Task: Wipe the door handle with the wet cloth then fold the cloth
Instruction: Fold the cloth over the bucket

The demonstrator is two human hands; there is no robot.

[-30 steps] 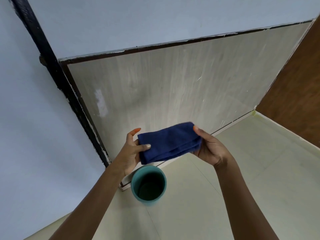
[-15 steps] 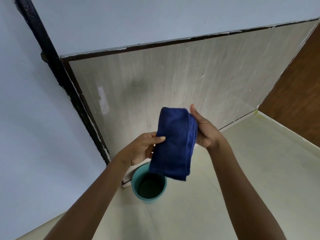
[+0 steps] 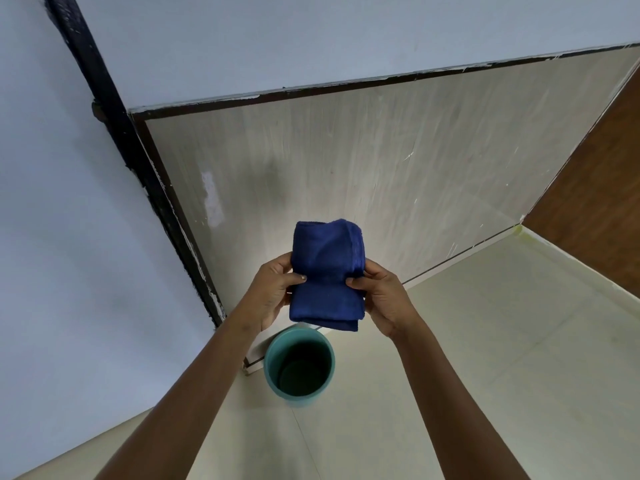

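Note:
A dark blue cloth (image 3: 327, 271), folded into a thick upright strip, is held in front of me at mid-frame. My left hand (image 3: 273, 292) pinches its left edge with thumb on the front. My right hand (image 3: 379, 292) pinches its right edge the same way. The cloth's upper half stands above my thumbs and its lower half hangs below them. The pale door panel (image 3: 363, 168) stands behind the cloth. No door handle is in view.
A teal bucket (image 3: 299, 367) stands on the cream tiled floor (image 3: 502, 341) directly below the cloth, by the door's bottom corner. A black door frame (image 3: 114, 109) runs along the door's left side. Brown wood panelling (image 3: 602, 188) is at the right.
The cloth went from lying sideways between my hands to standing lengthwise. My left hand moved from its side onto the left edge, and both thumbs now pinch its middle.

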